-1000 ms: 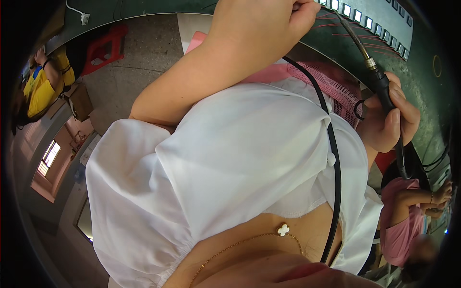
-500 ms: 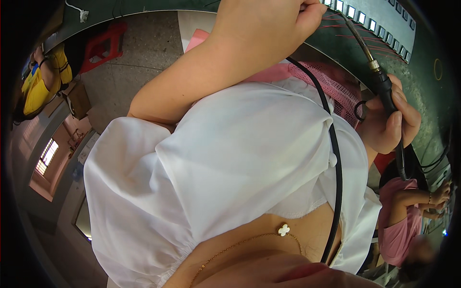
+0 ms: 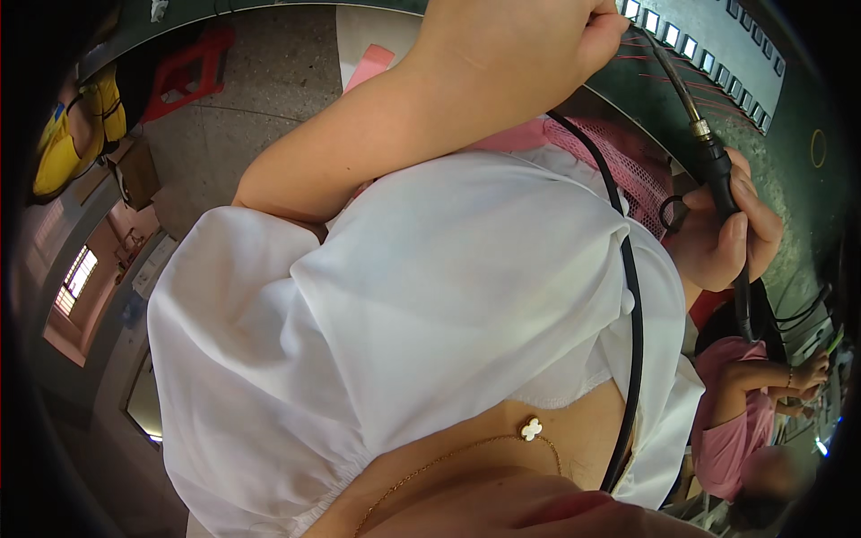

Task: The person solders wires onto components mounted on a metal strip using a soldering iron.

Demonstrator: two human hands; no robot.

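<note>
Head view, observed remotely: I am seeing the right hand (image 3: 716,249) gripping a soldering iron (image 3: 717,170) by its smooth black handle, fingers curling round it. A ribbed metal collar is joining that handle to a slim, dulled barrel, which is tapering toward the upper edge of the view. The tip is lying near the left hand (image 3: 547,40) and close to a row of square cells (image 3: 689,47); I am not able to tell whether it is touching.

The left hand is closing, thumb against bent fingers, beside the row's near end; whether it is pinching anything I cannot tell.

The cells are lining the edge of a flat, pale panel (image 3: 717,36), several shining white. Thin red wires (image 3: 677,80) are fanning out over the mottled dark-green surface (image 3: 789,134). A round black cable (image 3: 636,314) is crossing the softly creased white blouse (image 3: 448,269), passing the open-weave pink mesh (image 3: 646,184).

Compared with one second earlier: the left hand is sitting farther right, the panel's near corner is showing lower, and the right hand's grip is staying the same.
</note>
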